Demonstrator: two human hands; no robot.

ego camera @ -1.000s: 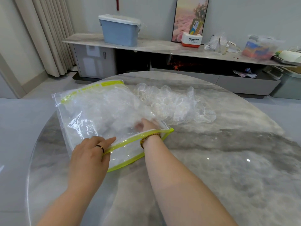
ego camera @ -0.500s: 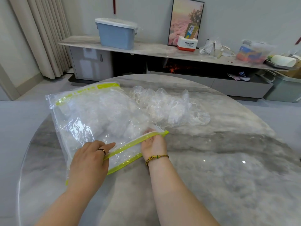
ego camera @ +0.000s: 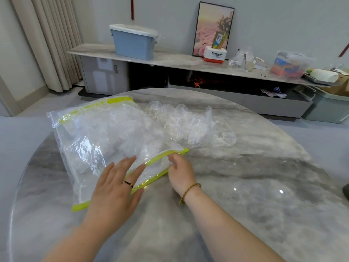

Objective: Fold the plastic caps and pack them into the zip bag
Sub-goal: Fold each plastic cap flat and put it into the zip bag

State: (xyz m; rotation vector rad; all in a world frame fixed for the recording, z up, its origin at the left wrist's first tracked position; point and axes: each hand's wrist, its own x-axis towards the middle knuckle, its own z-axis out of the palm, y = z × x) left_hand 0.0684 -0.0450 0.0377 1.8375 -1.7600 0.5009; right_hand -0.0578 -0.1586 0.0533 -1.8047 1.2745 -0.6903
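A clear zip bag [ego camera: 105, 140] with yellow-green edges lies on the round marble table [ego camera: 245, 195], with crumpled clear plastic inside it. A loose heap of clear plastic caps [ego camera: 190, 125] sits just behind and to the right of the bag. My left hand [ego camera: 117, 188] lies flat with straight fingers over the bag's near zip edge. My right hand [ego camera: 179, 173] pinches the right end of the zip strip [ego camera: 162, 156] near the bag's corner.
A long low cabinet [ego camera: 188, 63] runs along the far wall with a blue lidded bin [ego camera: 134, 42], a framed picture [ego camera: 213, 29], a Panasonic box [ego camera: 215, 54] and plastic clutter on it. Curtains [ego camera: 47, 40] hang at the left. A dark object [ego camera: 346, 191] shows at the right edge.
My right hand came out of the bag's mouth and now pinches the zip end. My left hand opened from gripping the zip edge and spread flat over it.
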